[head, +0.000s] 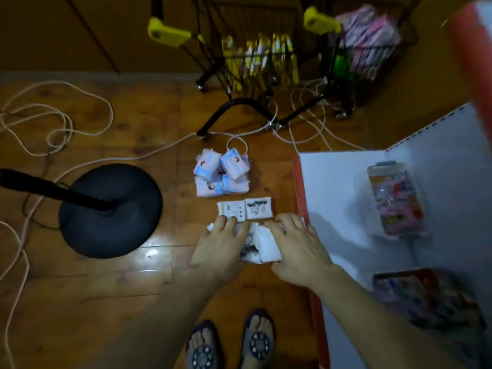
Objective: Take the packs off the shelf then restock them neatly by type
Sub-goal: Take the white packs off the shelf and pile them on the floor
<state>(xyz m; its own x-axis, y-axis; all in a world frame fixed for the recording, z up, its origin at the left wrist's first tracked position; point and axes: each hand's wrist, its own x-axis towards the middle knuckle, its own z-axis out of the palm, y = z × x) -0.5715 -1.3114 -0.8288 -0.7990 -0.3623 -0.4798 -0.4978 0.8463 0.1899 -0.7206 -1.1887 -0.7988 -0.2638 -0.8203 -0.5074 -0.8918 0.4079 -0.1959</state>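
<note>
Risk, judged: soft white plastic-wrapped packs with dark printed pictures [259, 243], low centre of frame on brown wooden floor [138, 123], liable to slump or slide apart when released, wrappers looking crumpled and loose; possible knock against two flat white packs [245, 208] lying just above, spoiling that row. Further risk: types mixed, since heap of pink-and-blue wrapped packs [222, 171] sits near, higher in centre frame, stacked unevenly with top two tilted, likely to topple if bumped. Pale cords [53, 129] looping across upper left and centre floor, a snag hazard for feet. Left hand [221, 249]: palm down, fingers spread and curled over left side of crumpled packs, gripping. Right hand [295, 243]: palm down, fingers bent over right side, thumb low, gripping likewise; both forearms reaching forward from bottom of frame. White shelf board with red edge [340, 187] at right, carrying colourful boxed item [396, 198], blurred.
</note>
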